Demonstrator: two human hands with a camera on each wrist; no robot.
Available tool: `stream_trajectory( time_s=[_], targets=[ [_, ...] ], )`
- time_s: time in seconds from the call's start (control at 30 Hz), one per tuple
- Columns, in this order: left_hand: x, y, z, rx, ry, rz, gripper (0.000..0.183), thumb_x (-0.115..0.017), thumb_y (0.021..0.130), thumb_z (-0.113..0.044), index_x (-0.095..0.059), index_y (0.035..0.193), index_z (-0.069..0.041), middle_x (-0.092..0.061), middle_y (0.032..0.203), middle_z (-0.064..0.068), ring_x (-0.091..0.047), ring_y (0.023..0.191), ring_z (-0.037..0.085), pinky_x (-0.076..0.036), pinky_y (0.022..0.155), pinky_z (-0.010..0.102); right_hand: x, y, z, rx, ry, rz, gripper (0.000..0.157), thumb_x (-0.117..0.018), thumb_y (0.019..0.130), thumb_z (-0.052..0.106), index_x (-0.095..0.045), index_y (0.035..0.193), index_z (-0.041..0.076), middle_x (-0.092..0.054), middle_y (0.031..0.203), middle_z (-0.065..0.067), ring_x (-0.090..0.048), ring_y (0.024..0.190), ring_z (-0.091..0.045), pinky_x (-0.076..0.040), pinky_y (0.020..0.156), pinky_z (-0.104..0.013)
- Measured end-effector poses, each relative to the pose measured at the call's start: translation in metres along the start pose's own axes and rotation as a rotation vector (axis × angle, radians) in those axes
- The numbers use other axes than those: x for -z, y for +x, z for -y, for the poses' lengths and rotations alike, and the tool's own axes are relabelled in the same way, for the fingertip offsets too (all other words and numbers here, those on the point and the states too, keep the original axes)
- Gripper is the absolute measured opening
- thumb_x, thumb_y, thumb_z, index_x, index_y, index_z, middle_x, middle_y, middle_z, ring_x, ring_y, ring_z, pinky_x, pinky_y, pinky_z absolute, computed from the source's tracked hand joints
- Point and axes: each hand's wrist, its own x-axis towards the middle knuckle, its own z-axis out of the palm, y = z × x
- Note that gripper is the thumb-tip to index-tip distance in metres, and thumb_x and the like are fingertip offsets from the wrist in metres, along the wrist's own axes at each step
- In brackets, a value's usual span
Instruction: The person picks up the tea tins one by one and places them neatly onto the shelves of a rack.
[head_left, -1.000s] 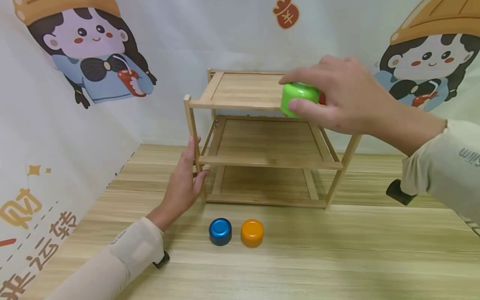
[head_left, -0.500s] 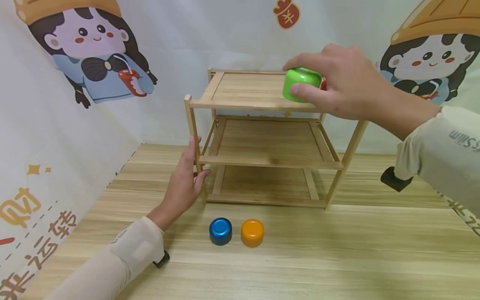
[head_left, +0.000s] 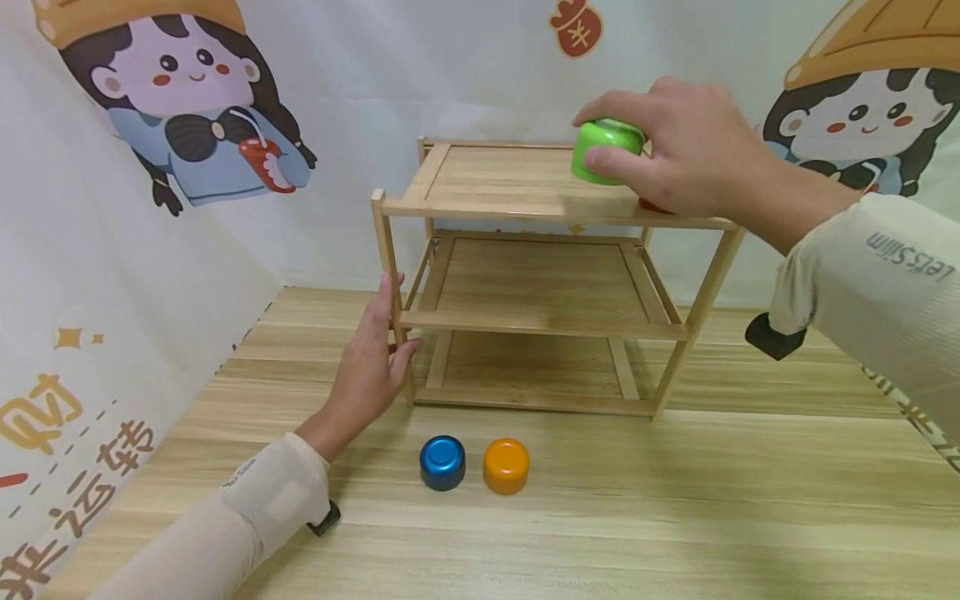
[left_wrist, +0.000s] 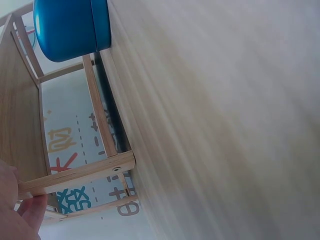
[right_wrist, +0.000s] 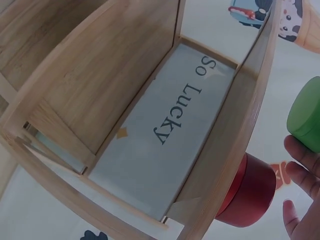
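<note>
My right hand (head_left: 701, 154) holds a small green round tin (head_left: 617, 138) between thumb and fingers, over the right part of the top tier of a three-tier wooden rack (head_left: 540, 323). Below that hand a red round tin (right_wrist: 252, 192) sits on the top tier, mostly hidden by the hand in the head view. My left hand (head_left: 362, 367) grips the rack's left front post, thumb on one side and fingers on the other. On the table in front of the rack stand a blue tin (head_left: 442, 463) and, just right of it, an orange tin (head_left: 506, 467).
The rack stands on a wood-grain table (head_left: 600, 525) close to a printed cloth backdrop (head_left: 360, 75). The cloth also runs along the left side. The rack's middle and bottom tiers are open at the front.
My right hand has risen with the green tin and shifted slightly right and back over the top tier. The left hand, rack, blue tin and orange tin have stayed in place.
</note>
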Motion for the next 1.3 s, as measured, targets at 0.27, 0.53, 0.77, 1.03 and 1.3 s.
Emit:
stream_trajectory(
  time_s=[0.27,0.53,0.77,1.03,1.3],
  targets=[
    [0.0,0.0,0.0,-0.006,0.004,-0.005,0.105,-0.071,0.092,0.003,0.001,0.165,-0.019,-0.025,0.17,0.003,-0.064,0.115,0.036,-0.065,0.081,0.044,-0.004,0.005,-0.006,-0.047,-0.026,0.092,0.049,-0.044,0.098,0.048,-0.059,0.14,0.027,-0.061,0.085,-0.013,-0.052,0.099,-0.033,-0.037,0.078,-0.056],
    [0.0,0.001,0.001,-0.029,0.006,-0.017,0.105,-0.072,0.091,0.003,0.0,0.165,-0.018,-0.026,0.169,0.005,-0.064,0.117,0.036,-0.065,0.081,0.043,-0.011,0.005,-0.009,-0.084,-0.026,0.138,0.052,-0.042,0.099,0.053,-0.057,0.142,0.028,-0.064,0.093,-0.013,-0.05,0.111,-0.034,-0.033,0.088,-0.061],
    [0.0,0.0,0.001,-0.011,0.001,-0.006,0.105,-0.071,0.091,0.003,0.0,0.165,-0.019,-0.025,0.17,0.003,-0.063,0.12,0.036,-0.065,0.082,0.044,-0.015,0.004,-0.011,-0.105,-0.034,0.149,0.053,-0.042,0.099,0.055,-0.057,0.142,0.028,-0.064,0.102,-0.014,-0.048,0.114,-0.035,-0.032,0.088,-0.062],
    [0.001,0.0,0.0,-0.018,0.006,-0.006,0.105,-0.071,0.092,0.003,0.0,0.165,-0.018,-0.025,0.17,0.004,-0.064,0.117,0.036,-0.065,0.081,0.043,-0.018,0.003,-0.013,-0.112,-0.061,0.174,0.054,-0.041,0.099,0.057,-0.057,0.143,0.029,-0.066,0.098,-0.013,-0.048,0.115,-0.035,-0.032,0.088,-0.062],
    [0.001,0.0,0.001,-0.011,-0.004,-0.007,0.105,-0.071,0.092,0.003,0.0,0.165,-0.019,-0.025,0.17,0.002,-0.064,0.116,0.036,-0.065,0.081,0.045,-0.021,0.004,-0.014,-0.13,-0.064,0.195,0.056,-0.04,0.099,0.059,-0.055,0.144,0.031,-0.068,0.109,-0.015,-0.047,0.118,-0.035,-0.032,0.09,-0.064]
  ],
)
